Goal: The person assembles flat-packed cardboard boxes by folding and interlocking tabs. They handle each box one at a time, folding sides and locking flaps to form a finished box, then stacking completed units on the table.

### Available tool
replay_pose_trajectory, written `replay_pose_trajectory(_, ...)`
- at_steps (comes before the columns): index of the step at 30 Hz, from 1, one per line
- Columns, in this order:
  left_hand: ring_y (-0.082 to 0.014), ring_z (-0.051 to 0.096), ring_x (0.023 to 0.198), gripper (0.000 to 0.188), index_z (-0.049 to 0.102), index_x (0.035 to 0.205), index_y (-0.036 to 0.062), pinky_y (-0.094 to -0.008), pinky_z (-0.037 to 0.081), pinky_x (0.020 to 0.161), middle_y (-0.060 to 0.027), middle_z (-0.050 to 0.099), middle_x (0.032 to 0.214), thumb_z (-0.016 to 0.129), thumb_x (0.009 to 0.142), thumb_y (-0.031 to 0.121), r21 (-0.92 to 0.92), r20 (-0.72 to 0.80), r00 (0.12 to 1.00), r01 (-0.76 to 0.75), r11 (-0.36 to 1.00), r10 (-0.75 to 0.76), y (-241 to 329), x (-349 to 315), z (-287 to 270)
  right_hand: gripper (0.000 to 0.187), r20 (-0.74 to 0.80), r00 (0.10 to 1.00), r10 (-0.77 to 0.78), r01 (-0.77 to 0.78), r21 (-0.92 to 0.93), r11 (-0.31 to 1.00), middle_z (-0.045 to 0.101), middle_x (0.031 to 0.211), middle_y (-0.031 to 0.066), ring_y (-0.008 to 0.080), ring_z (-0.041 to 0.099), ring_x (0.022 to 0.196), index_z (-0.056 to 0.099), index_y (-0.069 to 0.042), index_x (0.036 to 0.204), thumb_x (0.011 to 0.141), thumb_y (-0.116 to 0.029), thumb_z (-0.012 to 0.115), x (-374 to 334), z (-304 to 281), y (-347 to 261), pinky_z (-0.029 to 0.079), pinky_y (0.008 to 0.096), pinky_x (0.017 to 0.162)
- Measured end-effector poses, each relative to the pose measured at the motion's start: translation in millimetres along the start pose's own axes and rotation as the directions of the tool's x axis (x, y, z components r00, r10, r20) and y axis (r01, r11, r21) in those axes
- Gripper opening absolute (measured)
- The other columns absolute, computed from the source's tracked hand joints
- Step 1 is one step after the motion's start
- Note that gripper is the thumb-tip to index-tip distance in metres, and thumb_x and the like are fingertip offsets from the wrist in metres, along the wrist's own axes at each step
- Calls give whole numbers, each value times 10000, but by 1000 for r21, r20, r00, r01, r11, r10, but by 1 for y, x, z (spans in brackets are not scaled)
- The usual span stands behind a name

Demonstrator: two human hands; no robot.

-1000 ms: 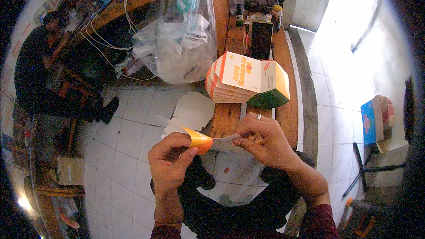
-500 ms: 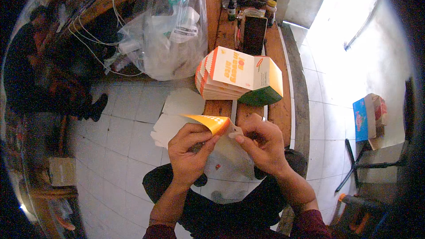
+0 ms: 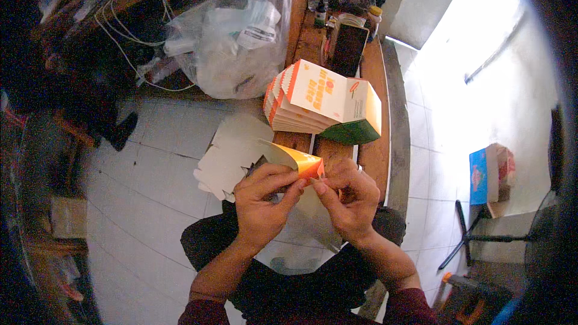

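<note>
A yellow-orange paperboard carton (image 3: pixel 295 157), partly folded, is held over my lap. Its left side is gripped by my left hand (image 3: pixel 264 207), thumb on the near face and fingers curled behind. At the carton's pointed right end, my right hand (image 3: pixel 350 201) pinches a small flap between thumb and forefinger. Beyond my hands, a stack of nested cartons (image 3: pixel 319 93), white with orange print and a green side, lies on the wooden bench (image 3: pixel 374 150). Pale cardboard pieces (image 3: pixel 226 147) with notched edges lie left of the held carton; what supports them is hidden.
A clear plastic bag (image 3: pixel 241 54) of packaging stands at the far left of the bench. A dark phone (image 3: pixel 349 51) leans near small bottles at the far end. On the right are a blue-sided cardboard box (image 3: pixel 480 176) and a black stand leg (image 3: pixel 494 238).
The carton has shifted slightly right and tilted, so its opening shows more. My right fingers have closed in on its end flap. The view has turned a little.
</note>
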State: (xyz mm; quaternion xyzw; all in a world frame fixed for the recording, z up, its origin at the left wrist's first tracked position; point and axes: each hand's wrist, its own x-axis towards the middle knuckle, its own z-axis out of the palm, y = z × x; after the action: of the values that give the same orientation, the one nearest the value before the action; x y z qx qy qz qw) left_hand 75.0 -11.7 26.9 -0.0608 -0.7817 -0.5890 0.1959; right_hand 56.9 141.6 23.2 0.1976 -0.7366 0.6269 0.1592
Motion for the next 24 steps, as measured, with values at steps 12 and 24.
replay_pose_trajectory(12, -155, 661, 738, 191, 698, 926, -6, -251, 561, 632, -107, 649, 852, 723, 737, -30, -42, -34, 999, 24, 999, -25, -5, -8, 0, 123, -107, 990, -97, 92, -48, 995, 597, 673, 83, 155, 495, 526, 609, -36, 699, 749, -19, 720, -4, 19, 10, 351, 274, 475)
replay_pose_trajectory(24, -183, 658, 759, 174, 693, 936, -20, -260, 551, 687, -117, 641, 882, 701, 762, -19, -121, 25, 999, 51, 991, -48, -1, -4, -9, 86, -78, 996, -34, 35, 8, 999, 625, 729, 93, 147, 555, 615, 625, -10, 755, 777, -3, 707, -10, 23, 8, 400, 253, 535)
